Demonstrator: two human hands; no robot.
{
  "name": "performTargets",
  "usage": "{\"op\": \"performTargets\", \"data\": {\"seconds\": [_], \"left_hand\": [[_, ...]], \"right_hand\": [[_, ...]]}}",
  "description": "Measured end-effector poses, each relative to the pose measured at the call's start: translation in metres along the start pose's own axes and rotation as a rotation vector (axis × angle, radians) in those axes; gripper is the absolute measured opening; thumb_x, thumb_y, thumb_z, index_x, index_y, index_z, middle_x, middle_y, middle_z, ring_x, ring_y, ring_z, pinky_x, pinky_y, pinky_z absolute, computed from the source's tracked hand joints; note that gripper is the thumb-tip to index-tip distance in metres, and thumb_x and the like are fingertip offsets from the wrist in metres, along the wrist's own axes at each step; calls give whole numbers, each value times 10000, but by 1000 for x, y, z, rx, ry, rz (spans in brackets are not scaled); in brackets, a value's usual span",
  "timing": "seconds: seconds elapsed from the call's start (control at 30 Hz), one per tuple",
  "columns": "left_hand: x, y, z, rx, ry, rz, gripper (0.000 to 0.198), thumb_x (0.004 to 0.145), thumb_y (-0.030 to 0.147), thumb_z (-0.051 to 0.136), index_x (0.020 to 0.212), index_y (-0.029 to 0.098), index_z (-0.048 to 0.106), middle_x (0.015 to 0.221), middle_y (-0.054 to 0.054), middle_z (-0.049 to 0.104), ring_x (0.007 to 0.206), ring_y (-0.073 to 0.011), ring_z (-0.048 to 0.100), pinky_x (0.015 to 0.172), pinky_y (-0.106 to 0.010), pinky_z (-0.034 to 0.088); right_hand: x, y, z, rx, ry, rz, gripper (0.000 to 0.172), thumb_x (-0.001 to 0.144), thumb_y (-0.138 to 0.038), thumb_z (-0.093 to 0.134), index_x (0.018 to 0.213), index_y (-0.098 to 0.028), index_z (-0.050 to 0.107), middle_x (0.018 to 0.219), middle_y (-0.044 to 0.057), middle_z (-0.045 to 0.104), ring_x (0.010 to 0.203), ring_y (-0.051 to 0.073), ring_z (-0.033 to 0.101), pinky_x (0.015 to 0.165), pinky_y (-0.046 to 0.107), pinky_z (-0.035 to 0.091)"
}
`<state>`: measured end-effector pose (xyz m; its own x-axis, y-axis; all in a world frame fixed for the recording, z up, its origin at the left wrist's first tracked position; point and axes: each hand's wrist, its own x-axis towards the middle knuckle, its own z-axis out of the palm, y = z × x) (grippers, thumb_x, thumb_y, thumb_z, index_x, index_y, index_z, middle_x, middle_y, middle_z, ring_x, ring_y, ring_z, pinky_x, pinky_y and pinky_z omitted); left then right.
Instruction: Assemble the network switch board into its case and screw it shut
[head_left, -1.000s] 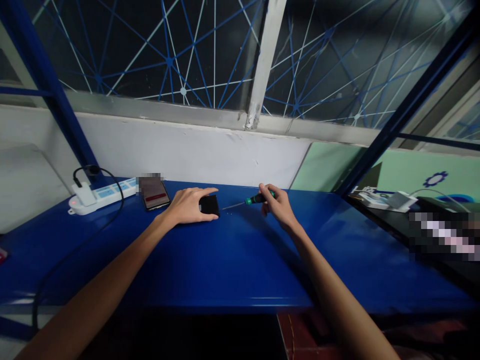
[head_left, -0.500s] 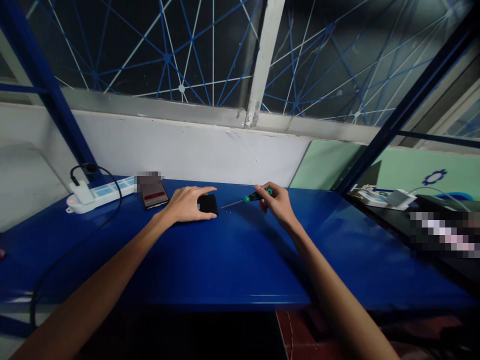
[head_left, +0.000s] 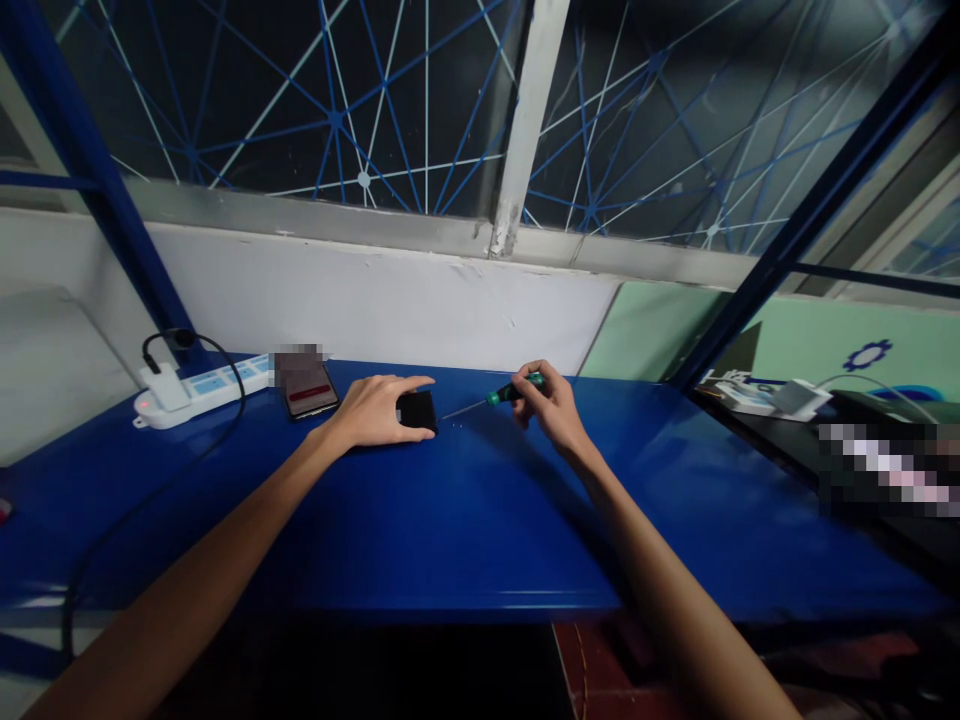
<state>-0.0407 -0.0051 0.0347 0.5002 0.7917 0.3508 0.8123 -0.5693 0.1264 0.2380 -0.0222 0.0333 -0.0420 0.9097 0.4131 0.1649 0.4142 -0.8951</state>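
My left hand [head_left: 371,410] grips a small flat black box-shaped device [head_left: 418,411] on the blue table, thumb along its near edge and a finger along its far edge. What the device is I cannot make out. In my right hand [head_left: 551,400] is a screwdriver [head_left: 493,398] with a green and black handle, fingers closed round the handle. Its thin metal shaft points left, and the tip lies close to the device's right side; whether they touch I cannot tell. A few tiny bright specks [head_left: 457,426] lie on the table just below the tip.
Behind my left hand lies a phone [head_left: 309,390]. A white power strip [head_left: 202,385] with a plugged-in charger and black cable [head_left: 142,480] runs along the left side. Blue frame posts [head_left: 780,250] rise at both sides. A white adapter [head_left: 799,398] and dark items sit at the right.
The screwdriver tip has shifted very slightly right, away from the device's edge. My left hand and the device stay almost where they were.
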Motion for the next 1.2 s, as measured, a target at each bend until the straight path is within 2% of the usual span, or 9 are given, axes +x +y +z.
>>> {"op": "performTargets", "data": {"seconds": [0.17,0.33,0.47,0.67,0.77,0.87,0.93,1.2], "left_hand": [[0,1,0,4,2,-5,776,695,670,651,1369,307,528,1159,-79,706,1034,-307,669,849,-419,524],[0,1,0,-11,-3,-2,778,694,671,652,1369,305,527,1173,-78,703,1046,-306,666,859,-424,525],[0,2,-1,-17,6,-4,768,689,655,666,1360,303,538,1163,-72,708,1042,-312,668,863,-429,525],[0,3,-2,-36,-1,-7,772,689,661,657,1360,298,539,1169,-72,707,1040,-307,670,858,-424,526],[0,2,-3,-30,-4,-13,781,681,660,660,1362,296,539,1153,-73,712,1030,-309,673,842,-417,531],[0,1,-2,-33,-3,-13,782,682,661,658,1362,294,538,1141,-75,716,1029,-310,674,825,-415,537],[0,0,-2,-38,0,-9,776,686,661,657,1359,292,541,1141,-76,717,1034,-307,674,829,-414,536],[0,1,-1,-27,-4,-11,774,674,644,672,1358,307,539,1125,-70,722,1015,-304,680,826,-408,535]], "right_hand": [[-1,0,-1,-159,32,-48,358,902,-543,531,784,-206,544,437,-59,482,345,110,479,407,240,369],[2,6,-2,-96,-8,24,271,893,-488,546,971,-230,516,619,-43,588,433,130,567,459,262,442],[1,4,0,-78,8,-34,283,835,-456,631,968,-235,516,647,-40,582,452,127,553,440,256,424],[-2,-6,1,-261,104,-67,318,844,-523,625,829,-211,565,445,-67,470,367,107,469,431,247,370],[-1,-4,-3,-249,33,-23,314,878,-528,563,892,-214,563,472,-50,523,425,134,534,471,260,419],[1,-2,-6,-125,-67,27,281,843,-448,616,985,-233,504,571,-34,604,516,164,598,471,262,444],[1,-2,-5,-84,-79,44,311,812,-413,659,994,-237,479,571,-37,612,509,169,601,444,257,434],[1,2,-4,-225,17,7,373,845,-555,617,768,-201,530,461,-21,552,397,134,546,415,250,414]]}}
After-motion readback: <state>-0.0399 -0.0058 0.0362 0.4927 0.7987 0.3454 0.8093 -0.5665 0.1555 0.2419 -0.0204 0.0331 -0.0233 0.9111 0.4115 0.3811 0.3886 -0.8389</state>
